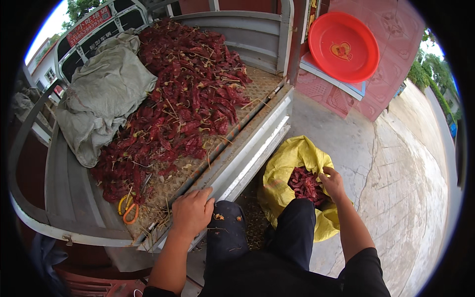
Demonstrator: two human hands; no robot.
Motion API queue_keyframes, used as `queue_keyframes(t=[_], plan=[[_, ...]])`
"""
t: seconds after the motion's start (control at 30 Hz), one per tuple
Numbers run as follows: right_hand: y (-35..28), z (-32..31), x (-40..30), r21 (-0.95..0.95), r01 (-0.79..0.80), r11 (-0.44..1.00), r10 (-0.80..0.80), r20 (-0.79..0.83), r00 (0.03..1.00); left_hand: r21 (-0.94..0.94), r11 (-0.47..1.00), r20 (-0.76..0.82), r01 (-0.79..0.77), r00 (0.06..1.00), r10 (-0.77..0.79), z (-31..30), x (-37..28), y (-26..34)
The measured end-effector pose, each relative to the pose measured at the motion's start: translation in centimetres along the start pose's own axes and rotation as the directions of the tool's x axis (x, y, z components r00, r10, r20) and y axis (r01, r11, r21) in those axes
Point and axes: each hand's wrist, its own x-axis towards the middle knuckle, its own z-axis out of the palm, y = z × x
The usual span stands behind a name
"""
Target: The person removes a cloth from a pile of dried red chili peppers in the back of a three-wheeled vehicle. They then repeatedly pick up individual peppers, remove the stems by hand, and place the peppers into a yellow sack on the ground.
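A large heap of dried red chili peppers [185,89] lies on the truck bed [256,76]. My left hand [193,211] rests on the edge of the lowered side panel [256,130], by my knee; whether its fingers grip the edge cannot be told. On the right, my right hand [332,182] is at the rim of a yellow woven sack [274,174], its thumb and fingertips close together at the fabric. Inside the sack are red chili peppers [306,183]. Scissors with one yellow and one orange handle [130,213] lie at the heap's near end, their blades mostly hidden.
A grey-green woven sack [105,92] lies on the bed left of the heap. A red plastic basin [343,46] stands on a tiled ledge [389,55] at the upper right. Stems and scraps litter the ground between my legs. Part of a red plastic chair [96,286] shows at lower left.
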Motion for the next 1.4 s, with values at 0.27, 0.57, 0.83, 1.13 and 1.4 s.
queue_keyframes(t=[0.27,0.57,0.83,1.13,1.4], plan=[[-3.8,1.9,-2.9,0.587,-0.139,0.798,0.034,0.186,0.982,0.298,0.953,-0.193,0.057,0.981,0.002,-2.3,13.0,-8.2],[-13.5,6.0,-4.8,0.681,-0.033,0.732,-0.223,0.285,0.932,-0.009,0.983,-0.399,0.186,0.900,-0.174,-4.5,10.1,-11.0],[-28.3,14.3,-10.9,0.788,0.077,0.611,-0.493,0.302,0.816,-0.489,0.872,-0.329,-0.008,0.928,-0.176,0.9,-0.6,2.0],[-24.8,9.7,-10.5,0.503,0.351,0.790,-0.611,0.595,0.522,-0.050,0.964,-0.164,-0.261,0.954,0.249,-2.6,-2.9,2.0],[-26.1,7.8,-11.6,0.230,0.805,0.546,-0.600,0.778,0.185,-0.039,0.904,0.192,-0.426,0.884,0.425,-1.5,-3.6,1.9]])
